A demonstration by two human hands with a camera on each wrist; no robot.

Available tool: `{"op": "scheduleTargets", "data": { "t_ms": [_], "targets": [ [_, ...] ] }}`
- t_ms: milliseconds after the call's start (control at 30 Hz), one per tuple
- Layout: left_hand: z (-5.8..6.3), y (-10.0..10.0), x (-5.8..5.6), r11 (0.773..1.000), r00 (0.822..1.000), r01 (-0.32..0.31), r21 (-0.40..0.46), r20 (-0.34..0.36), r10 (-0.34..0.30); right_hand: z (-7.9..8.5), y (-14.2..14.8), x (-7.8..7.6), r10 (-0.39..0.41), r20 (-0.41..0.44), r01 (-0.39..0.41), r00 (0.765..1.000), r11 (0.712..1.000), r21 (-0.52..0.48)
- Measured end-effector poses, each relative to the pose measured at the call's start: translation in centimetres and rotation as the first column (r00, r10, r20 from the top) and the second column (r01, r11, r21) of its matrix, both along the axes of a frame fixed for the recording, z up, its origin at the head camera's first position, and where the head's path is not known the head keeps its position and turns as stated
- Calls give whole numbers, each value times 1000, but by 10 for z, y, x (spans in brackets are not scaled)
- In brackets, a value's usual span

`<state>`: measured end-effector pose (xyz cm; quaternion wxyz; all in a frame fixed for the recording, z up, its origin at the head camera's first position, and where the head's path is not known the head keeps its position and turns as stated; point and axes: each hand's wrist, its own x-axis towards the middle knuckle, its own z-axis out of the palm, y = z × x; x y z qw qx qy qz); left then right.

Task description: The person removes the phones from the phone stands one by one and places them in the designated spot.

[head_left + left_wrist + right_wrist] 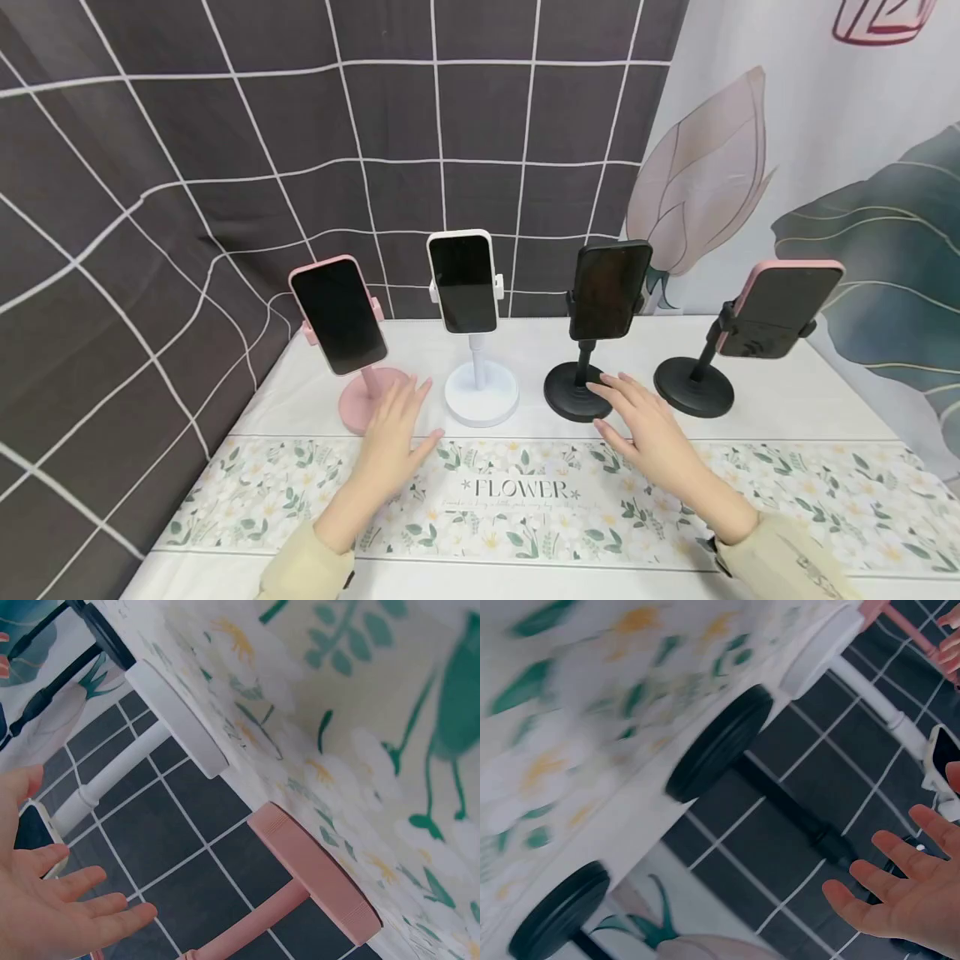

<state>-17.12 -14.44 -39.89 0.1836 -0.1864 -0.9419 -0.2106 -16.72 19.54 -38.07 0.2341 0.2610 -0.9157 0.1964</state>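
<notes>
Gridded cloth hanging behind.
Forearms pointing forward, left hand hovering near pink stand, right hand near black stand, both splayed, empty.

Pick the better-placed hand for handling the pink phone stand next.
Left, I'd say: the left hand is empty and nearest the pink phone stand; the right hand is farther across, by the inner black phone stand.

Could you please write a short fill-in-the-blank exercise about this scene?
The head view shows ____ phones in total.
The person's ____ hand is nearest the pink stand.
The rightmost stand in that view is ____ in colour.
The large word printed on the floral strip is ____.
Missing words: four; left; black; FLOWER.
</notes>
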Motion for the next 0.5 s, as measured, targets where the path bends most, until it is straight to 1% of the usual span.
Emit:
{"op": "scheduleTargets", "data": {
  "t_ms": [133,300,367,500],
  "targets": [
    [6,-1,1,999,998,20,42,-52,-18,6,-16,-4,60,-40,-62,997,997,-46],
    [13,-3,4,993,996,48,108,-84,-39,15,-38,-9,132,-43,-136,990,986,-97],
    [15,-3,7,990,995,42,131,-91,-30,19,-48,-10,149,-35,-152,988,983,-106],
    [22,-5,12,986,990,19,166,-142,5,30,-64,-8,172,-24,-173,985,977,-127]
  ]
}}
